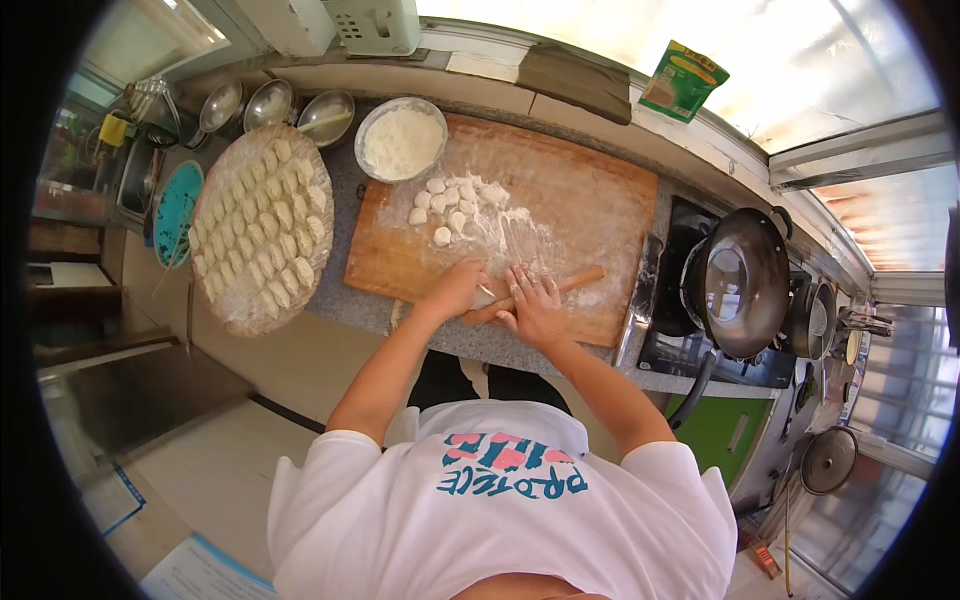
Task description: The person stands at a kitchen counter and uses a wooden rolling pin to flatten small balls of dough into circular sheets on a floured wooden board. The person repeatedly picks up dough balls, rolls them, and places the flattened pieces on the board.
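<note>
1. At frame centre, on the near edge of the wooden board (580, 200): left hand (455, 290) curled over a small dough piece (484, 295), fingers bent, pinching its edge.
2. Just right of that: right hand (533, 305) flat, fingers spread, palm pressing the rolling pin (580, 281); pin lying slantwise across the board's lower edge, touching the dough piece.
3. Above the hands, mid-board: cluster of dough lumps (445, 205) amid scattered flour.
4. Upper centre: metal bowl of flour (401, 140) overlapping the board's corner.
5. Left of frame: round tray (245, 310) packed with rows of dumplings (265, 230).
6. Right of frame: wok (745, 280) on the stove.
</note>
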Motion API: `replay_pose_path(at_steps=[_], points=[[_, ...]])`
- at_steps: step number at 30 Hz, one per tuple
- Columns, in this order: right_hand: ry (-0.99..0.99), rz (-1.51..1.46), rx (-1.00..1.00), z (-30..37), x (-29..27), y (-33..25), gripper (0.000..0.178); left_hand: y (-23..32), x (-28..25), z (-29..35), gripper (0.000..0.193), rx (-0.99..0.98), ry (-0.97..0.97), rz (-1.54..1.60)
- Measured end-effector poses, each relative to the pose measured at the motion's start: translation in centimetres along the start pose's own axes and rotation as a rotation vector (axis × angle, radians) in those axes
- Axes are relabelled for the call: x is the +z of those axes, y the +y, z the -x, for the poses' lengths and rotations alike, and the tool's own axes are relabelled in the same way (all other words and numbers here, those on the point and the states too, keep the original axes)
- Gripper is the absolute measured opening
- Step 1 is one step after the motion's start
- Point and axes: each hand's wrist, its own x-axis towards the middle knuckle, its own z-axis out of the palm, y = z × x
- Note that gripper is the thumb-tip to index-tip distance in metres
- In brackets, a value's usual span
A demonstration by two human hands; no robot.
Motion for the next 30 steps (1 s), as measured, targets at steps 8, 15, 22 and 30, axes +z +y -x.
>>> replay_pose_path(at_steps=[8, 15, 22, 30], points=[[0.074, 0.003, 0.024, -7.1, 0.5, 1.0, 0.081, 0.2, 0.2, -0.4, 0.011, -0.244, 0.205, 0.099], [-0.008, 0.017, -0.016, -1.1, 0.2, 0.6, 0.081, -1.0, 1.0, -0.3, 0.01, 0.061, 0.048, 0.005], [0.067, 0.03, 0.036, -7.1, 0.9, 1.1, 0.082, 1.1, -1.0, -0.7, 0.008, -0.287, 0.058, 0.074], [-0.043, 0.055, -0.041, -2.4, -0.2, 0.7, 0.083, 0.2, 0.1, -0.5, 0.011, -0.053, 0.026, 0.025]])
